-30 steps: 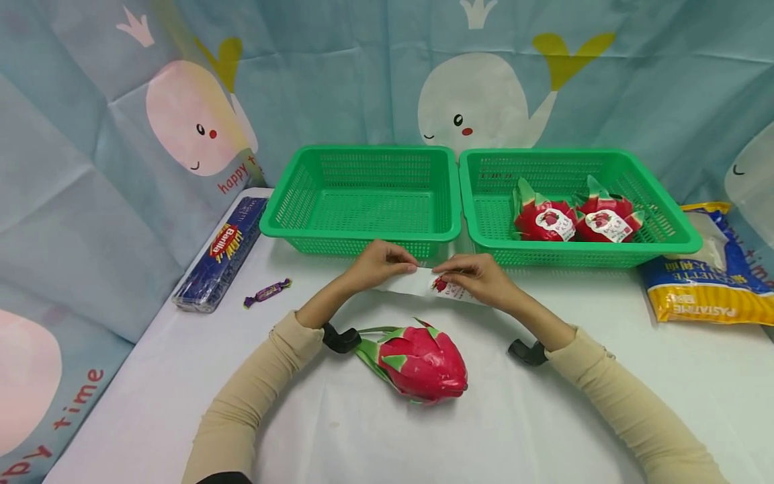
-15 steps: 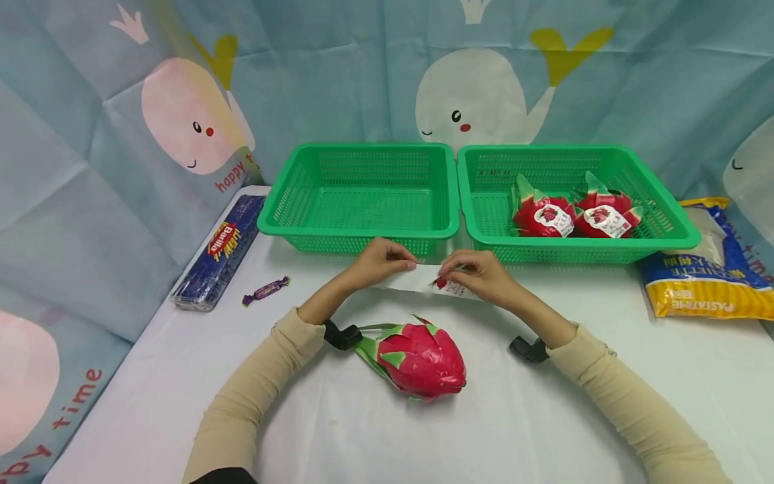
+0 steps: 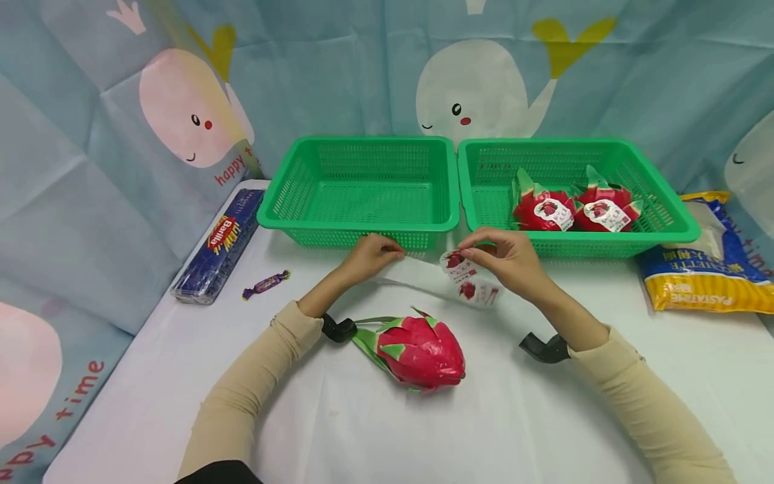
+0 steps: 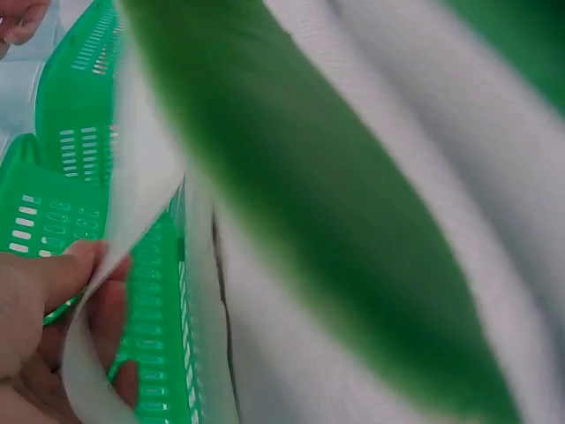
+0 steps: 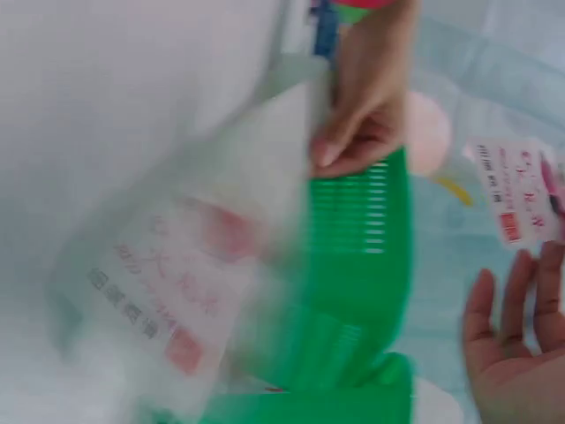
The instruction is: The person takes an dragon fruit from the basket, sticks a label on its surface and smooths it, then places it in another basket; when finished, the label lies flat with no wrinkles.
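My left hand (image 3: 367, 259) pinches the end of a white backing strip (image 3: 414, 274), seen curling past the thumb in the left wrist view. A printed label (image 3: 482, 293) shows on the strip's right part. Between thumb and fingertips, my right hand (image 3: 512, 261) holds a peeled sticker (image 3: 459, 267) with a red fruit picture. In the right wrist view the sticker (image 5: 516, 190) is apart from the strip, which is blurred. A red dragon fruit (image 3: 421, 354) with green leaves lies on the table below the hands; one leaf (image 4: 327, 203) fills much of the left wrist view.
Two green baskets (image 3: 363, 225) stand side by side behind the hands. Two labelled dragon fruits (image 3: 547, 208) lie in the right one. At left are a blue spaghetti pack (image 3: 220, 245) and a purple wrapped candy (image 3: 266, 285); at right, a blue and yellow pasta bag (image 3: 701, 269).
My right hand has moved up and right, and the sticker in its fingers has come off the strip. The strip's right end now tilts down; my left hand has shifted slightly left.
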`<action>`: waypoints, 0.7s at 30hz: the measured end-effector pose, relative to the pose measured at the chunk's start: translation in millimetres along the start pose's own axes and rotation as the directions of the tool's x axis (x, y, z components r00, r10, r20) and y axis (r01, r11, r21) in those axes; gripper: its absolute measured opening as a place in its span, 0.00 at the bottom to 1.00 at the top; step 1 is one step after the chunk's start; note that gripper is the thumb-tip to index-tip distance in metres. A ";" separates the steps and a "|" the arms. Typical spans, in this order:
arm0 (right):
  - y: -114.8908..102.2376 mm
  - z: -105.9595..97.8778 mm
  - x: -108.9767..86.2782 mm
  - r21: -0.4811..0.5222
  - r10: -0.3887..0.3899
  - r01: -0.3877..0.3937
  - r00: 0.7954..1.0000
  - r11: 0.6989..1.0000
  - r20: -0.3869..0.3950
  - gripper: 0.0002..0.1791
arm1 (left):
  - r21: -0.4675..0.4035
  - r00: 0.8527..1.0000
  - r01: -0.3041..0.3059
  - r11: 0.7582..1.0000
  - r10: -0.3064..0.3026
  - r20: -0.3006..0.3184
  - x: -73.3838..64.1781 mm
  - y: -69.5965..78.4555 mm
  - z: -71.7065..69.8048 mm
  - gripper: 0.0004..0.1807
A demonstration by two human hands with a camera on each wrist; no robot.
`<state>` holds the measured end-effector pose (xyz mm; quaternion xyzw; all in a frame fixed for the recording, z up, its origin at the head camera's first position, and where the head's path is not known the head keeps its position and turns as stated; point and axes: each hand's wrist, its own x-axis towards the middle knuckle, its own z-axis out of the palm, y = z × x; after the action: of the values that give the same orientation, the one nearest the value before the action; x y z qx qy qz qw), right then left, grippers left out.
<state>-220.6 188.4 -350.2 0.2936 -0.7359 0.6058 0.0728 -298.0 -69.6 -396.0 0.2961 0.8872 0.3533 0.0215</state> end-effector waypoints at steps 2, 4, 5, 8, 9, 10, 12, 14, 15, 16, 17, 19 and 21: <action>-6.0 -0.6 1.2 -0.009 0.069 -0.069 0.997 0.998 0.026 0.07 | 0.044 1.000 -0.021 0.999 0.021 0.016 -2.4 1.5 -0.8 0.12; -9.2 -0.5 2.1 -0.044 0.132 -0.129 0.989 0.991 0.060 0.08 | 0.077 0.999 -0.048 0.996 0.046 0.026 -7.7 8.7 -2.3 0.14; -10.1 -0.2 2.4 -0.064 0.154 -0.150 0.985 0.987 0.075 0.09 | 0.071 0.998 -0.060 0.996 0.058 0.028 -10.8 15.0 -3.5 0.14; -11.8 0.8 3.4 -0.108 0.193 -0.182 0.975 0.977 0.106 0.09 | -0.005 0.995 -0.098 0.995 0.098 0.012 -20.0 43.0 -10.1 0.13; -12.2 1.2 3.9 -0.120 0.196 -0.183 0.974 0.976 0.112 0.09 | -0.043 0.994 -0.109 0.993 0.109 0.000 -22.6 53.5 -12.9 0.12; -12.9 1.7 4.4 -0.135 0.189 -0.174 0.975 0.976 0.114 0.09 | -0.085 0.993 -0.118 0.989 0.117 -0.012 -24.6 63.8 -16.0 0.11; -14.8 3.2 5.5 -0.165 0.171 -0.150 0.978 0.975 0.120 0.08 | -0.144 0.991 -0.132 0.981 0.128 -0.033 -27.6 81.5 -21.8 0.09; -17.1 5.2 6.7 -0.197 0.138 -0.111 0.982 0.974 0.130 0.08 | -0.166 0.992 -0.123 0.978 0.117 -0.043 -28.8 93.6 -26.4 0.07; -18.4 6.6 7.4 -0.212 0.119 -0.088 0.984 0.973 0.135 0.07 | -0.171 0.993 -0.114 0.979 0.108 -0.041 -28.9 97.9 -28.4 0.07; -19.5 7.9 7.4 -0.223 0.098 -0.065 0.985 0.973 0.142 0.07 | -0.173 0.995 -0.101 0.980 0.096 -0.033 -28.9 101.3 -29.6 0.06; -20.6 9.2 7.2 -0.230 0.081 -0.045 0.985 0.972 0.150 0.08 | -0.168 0.996 -0.091 0.982 0.088 -0.021 -28.7 103.6 -30.5 0.06; -22.8 11.5 6.3 -0.246 0.037 0.004 0.986 0.969 0.160 0.08 | -0.148 0.997 -0.074 0.986 0.076 0.004 -28.4 105.6 -31.4 0.05; -25.2 13.2 4.9 -0.257 -0.006 0.047 0.988 0.965 0.157 0.09 | -0.133 0.997 -0.065 0.989 0.069 0.021 -28.8 105.8 -31.7 0.05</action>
<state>-208.3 172.0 -329.9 0.3377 -0.8082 0.4786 0.0612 -228.1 -43.8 -309.5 0.3281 0.8510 0.4081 0.0403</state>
